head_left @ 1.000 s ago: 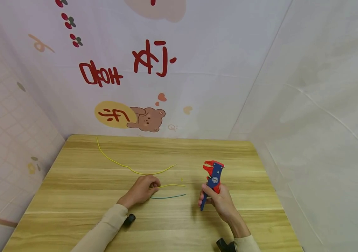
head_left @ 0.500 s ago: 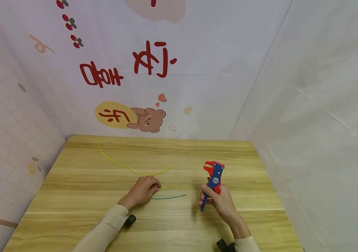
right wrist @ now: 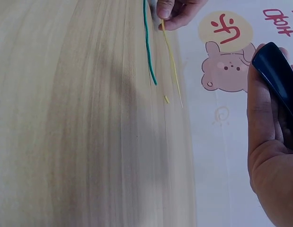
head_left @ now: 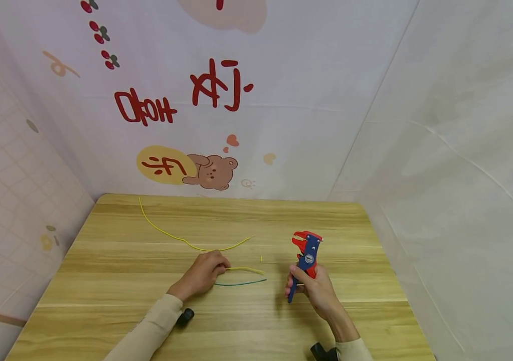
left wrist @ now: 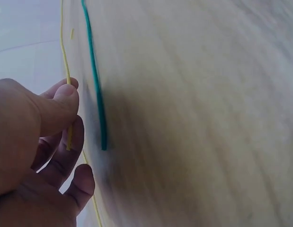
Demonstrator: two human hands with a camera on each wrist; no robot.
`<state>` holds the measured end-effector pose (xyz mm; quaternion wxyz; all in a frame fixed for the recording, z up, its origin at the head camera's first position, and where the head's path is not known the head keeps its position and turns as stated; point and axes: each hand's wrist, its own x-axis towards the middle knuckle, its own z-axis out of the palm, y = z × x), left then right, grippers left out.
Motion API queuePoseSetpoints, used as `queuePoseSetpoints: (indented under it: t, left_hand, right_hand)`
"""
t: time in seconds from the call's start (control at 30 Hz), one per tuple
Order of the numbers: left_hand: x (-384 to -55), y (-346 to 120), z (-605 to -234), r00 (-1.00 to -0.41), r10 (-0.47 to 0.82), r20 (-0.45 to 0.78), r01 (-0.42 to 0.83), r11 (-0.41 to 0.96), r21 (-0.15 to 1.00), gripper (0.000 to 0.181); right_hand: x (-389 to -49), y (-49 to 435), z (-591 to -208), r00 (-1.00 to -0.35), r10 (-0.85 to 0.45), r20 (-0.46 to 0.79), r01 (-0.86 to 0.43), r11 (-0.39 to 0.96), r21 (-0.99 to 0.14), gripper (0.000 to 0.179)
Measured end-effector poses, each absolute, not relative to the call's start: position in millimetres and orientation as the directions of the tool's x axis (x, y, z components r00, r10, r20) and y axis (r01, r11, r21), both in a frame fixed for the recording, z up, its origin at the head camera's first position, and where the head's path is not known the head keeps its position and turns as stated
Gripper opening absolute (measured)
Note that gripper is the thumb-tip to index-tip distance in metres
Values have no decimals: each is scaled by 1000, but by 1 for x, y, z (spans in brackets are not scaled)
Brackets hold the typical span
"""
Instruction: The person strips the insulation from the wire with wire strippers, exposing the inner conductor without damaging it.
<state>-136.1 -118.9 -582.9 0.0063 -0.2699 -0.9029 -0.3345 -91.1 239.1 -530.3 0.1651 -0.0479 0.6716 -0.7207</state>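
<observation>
- Left hand [head_left: 202, 273] pinching a thin yellow wire [left wrist: 65, 54]!
- Right hand [head_left: 319, 291] clasping blue-and-red wire-stripping pliers [head_left: 308, 250]!
- Thin green wire [left wrist: 94, 71] nearer the wood-grain worktop's [head_left: 238, 321] front edge!

Behind my bare left hand [head_left: 201, 273], a long cream sleeve [head_left: 148, 328] covers my forearm, creased lightly near the cuff, and a black, blunt-ended cylinder [head_left: 186, 317] juts out on its inner side. Well to the right of that hand, and nearer to me, my right sleeve [head_left: 354, 350] shows the same plain cream cloth, with a matching black piece [head_left: 318, 351] beside its cuff.
</observation>
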Motion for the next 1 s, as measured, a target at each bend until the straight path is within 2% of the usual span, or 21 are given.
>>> queuePoseSetpoints:
  t: [0.17,0.73,1.0]
  left_hand:
    - [-135,-121,-575,-871,456,181,455,615,644,12]
    - [-137,-130,-546,-909,377,179,390,616,684,13]
    - [-136,-129,-532,-896,344,280,441,623,646,14]
  right_hand:
    - [-91,239,-531,-941,-300,-157,178,-43,-983,16]
    - [-92,240,-532,-932,-326,-158,182,-43,-982,20]
    - [-92,238,-532,-930,-318,-184,203,-26,-979,25]
